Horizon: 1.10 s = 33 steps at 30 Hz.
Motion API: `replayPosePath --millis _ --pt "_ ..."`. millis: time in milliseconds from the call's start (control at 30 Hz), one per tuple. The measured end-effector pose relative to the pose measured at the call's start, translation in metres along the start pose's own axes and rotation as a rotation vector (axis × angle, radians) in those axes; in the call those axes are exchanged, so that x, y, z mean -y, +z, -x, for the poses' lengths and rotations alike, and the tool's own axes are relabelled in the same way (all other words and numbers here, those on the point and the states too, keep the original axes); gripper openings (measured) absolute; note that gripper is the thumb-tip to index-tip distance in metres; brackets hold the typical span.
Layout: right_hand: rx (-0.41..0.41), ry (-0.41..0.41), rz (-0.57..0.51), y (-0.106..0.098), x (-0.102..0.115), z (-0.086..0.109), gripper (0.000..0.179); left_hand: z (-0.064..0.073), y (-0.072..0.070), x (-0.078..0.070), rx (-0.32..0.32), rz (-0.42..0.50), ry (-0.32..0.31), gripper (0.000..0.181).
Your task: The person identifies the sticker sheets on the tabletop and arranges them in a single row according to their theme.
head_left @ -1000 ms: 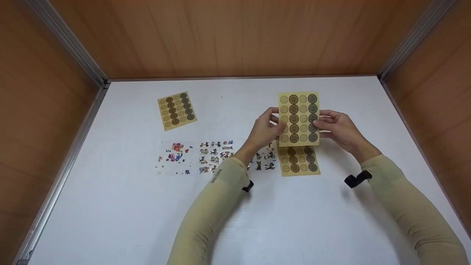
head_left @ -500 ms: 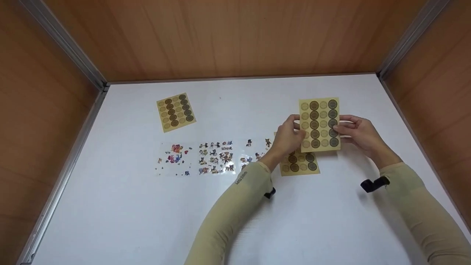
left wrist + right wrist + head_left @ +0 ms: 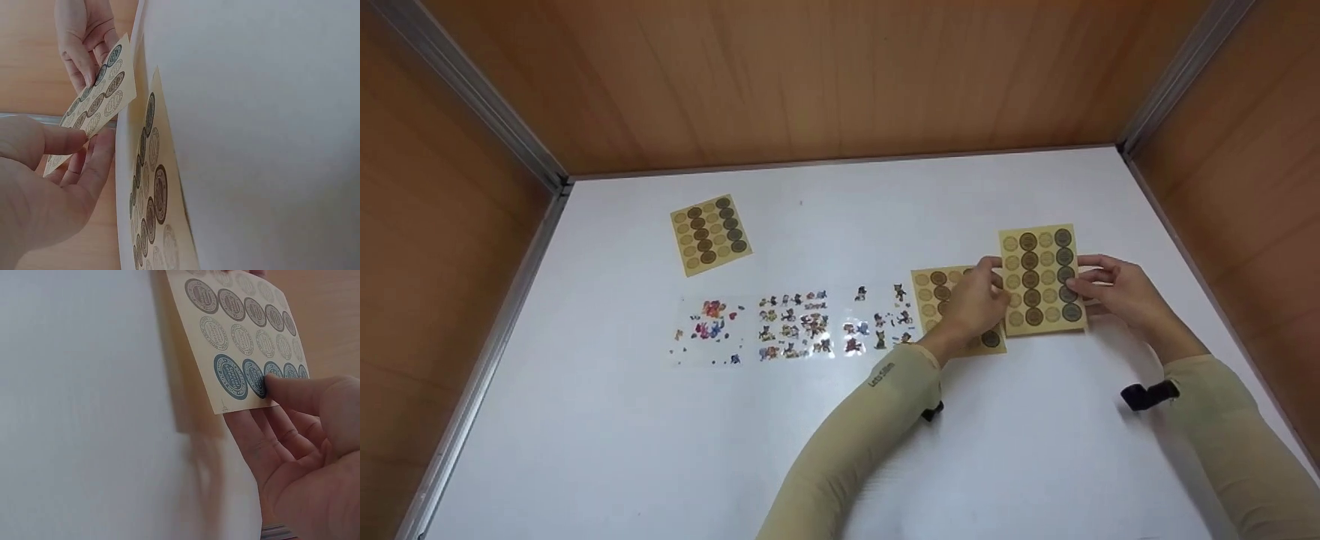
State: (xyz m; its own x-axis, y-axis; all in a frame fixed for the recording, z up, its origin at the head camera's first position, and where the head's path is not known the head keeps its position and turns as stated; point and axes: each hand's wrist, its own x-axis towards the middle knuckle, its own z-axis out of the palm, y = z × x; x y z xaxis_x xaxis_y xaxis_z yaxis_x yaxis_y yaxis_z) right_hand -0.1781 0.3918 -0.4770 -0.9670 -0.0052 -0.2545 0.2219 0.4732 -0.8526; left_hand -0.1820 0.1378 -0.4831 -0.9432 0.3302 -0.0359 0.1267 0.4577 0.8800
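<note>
Between both hands is a tan sticker sheet printed with rows of round seal stickers. My left hand pinches its left edge, thumb on the printed face and fingers behind. On the opposite edge, my right hand pinches it the same way, as the right wrist view shows with the thumb over a dark blue seal. The held sheet is lifted off the table in the left wrist view. A second tan sticker sheet lies on the table below, partly hidden by my left hand in the head view.
Transparent sheets of small cartoon stickers lie in a row left of the hands. Another tan sticker sheet rests tilted at the back left. Wooden panels wall the white table at the back and sides.
Both hands have carried the held sticker sheet to the right and nearer the front. The sheet on the table and the right-hand cartoon stickers are now less covered.
</note>
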Motion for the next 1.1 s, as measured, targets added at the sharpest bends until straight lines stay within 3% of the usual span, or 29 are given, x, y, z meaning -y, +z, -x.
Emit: replayPosePath --millis 167,467,733,900,1100 --pt "-0.008 -0.03 0.145 0.0 -0.003 0.006 0.064 0.004 0.008 -0.002 0.027 -0.053 0.002 0.057" --pt "0.005 -0.072 0.25 0.006 -0.009 0.009 0.068 0.005 0.015 -0.001 0.042 -0.245 0.037 0.064" --pt "-0.004 -0.125 0.34 0.006 -0.01 0.009 0.071 0.006 0.019 -0.002 0.031 -0.548 0.107 0.074" --pt "0.007 -0.132 0.372 0.007 -0.011 0.008 0.073 0.007 0.023 -0.003 0.051 -0.73 0.06 0.094" --pt "0.027 -0.153 0.395 0.009 -0.01 0.007 0.078 0.007 0.023 -0.001 0.073 -0.794 0.012 0.104"
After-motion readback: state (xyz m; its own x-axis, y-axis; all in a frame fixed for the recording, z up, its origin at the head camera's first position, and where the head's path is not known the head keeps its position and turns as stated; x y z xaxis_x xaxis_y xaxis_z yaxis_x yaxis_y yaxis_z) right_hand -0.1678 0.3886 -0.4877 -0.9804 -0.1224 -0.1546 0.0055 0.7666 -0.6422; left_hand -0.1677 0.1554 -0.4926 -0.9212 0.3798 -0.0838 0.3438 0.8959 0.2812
